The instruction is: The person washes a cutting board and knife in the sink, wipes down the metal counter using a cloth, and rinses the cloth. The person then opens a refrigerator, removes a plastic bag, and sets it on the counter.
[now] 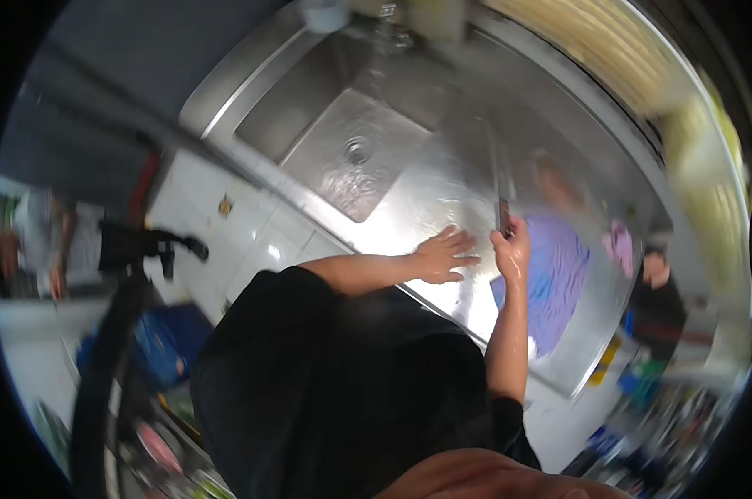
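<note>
My right hand (pixel 511 247) is wrapped round the dark handle of a knife (pixel 504 218), whose long blade points away from me over the steel counter (pixel 417 195). Left of it, my left hand (pixel 446 255) has its fingers spread, low over or on the wet counter; contact cannot be made out. A purple cloth (pixel 554 270) lies flat just right of my right hand. Farther right is a small pink cloth (pixel 618 248).
A sink basin (pixel 357 150) with a drain is at the upper left. Beyond it are a faucet (pixel 390 33) and a white container (pixel 324 15). One person (pixel 39 241) is at the far left, another (pixel 658 299) at the right. A blue bin (pixel 172 341) stands lower left.
</note>
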`<act>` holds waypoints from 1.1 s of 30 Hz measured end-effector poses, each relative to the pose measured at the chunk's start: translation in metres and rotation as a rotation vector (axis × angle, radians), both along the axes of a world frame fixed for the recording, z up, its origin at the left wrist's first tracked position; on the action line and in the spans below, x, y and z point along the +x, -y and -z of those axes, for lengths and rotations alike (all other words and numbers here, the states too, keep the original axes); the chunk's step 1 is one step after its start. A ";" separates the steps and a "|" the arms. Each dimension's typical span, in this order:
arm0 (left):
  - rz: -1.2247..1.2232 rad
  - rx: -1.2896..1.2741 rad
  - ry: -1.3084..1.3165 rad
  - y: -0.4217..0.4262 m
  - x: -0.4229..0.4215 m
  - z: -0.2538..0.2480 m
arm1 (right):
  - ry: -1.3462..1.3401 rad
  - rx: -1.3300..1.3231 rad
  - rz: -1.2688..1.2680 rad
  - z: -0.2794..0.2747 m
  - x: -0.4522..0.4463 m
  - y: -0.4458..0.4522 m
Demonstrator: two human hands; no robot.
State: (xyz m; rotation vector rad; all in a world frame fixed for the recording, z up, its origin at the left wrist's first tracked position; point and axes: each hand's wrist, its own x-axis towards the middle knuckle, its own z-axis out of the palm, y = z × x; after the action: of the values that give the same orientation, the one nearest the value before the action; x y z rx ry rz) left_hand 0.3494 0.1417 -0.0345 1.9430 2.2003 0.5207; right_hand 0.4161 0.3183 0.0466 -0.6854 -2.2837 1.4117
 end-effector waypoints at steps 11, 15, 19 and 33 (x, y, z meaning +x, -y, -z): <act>-0.410 -0.120 0.034 0.063 -0.123 -0.008 | 0.243 -0.264 -0.341 -0.066 -0.140 0.107; -0.520 0.168 0.219 0.131 -0.155 0.002 | 0.120 -0.399 -0.412 -0.046 -0.248 0.189; -0.825 0.025 0.211 0.269 -0.224 0.001 | 0.043 -0.274 -0.452 0.020 -0.409 0.325; -1.295 -0.233 -0.095 0.402 -0.275 -0.011 | 0.107 -0.183 -0.676 0.076 -0.576 0.530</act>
State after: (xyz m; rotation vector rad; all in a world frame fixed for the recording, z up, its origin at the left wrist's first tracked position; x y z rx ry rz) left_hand 0.0747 -0.2603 -0.0239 0.2202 3.1316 0.2437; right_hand -0.1604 -0.2113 -0.0299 -0.0082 -2.6252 1.9262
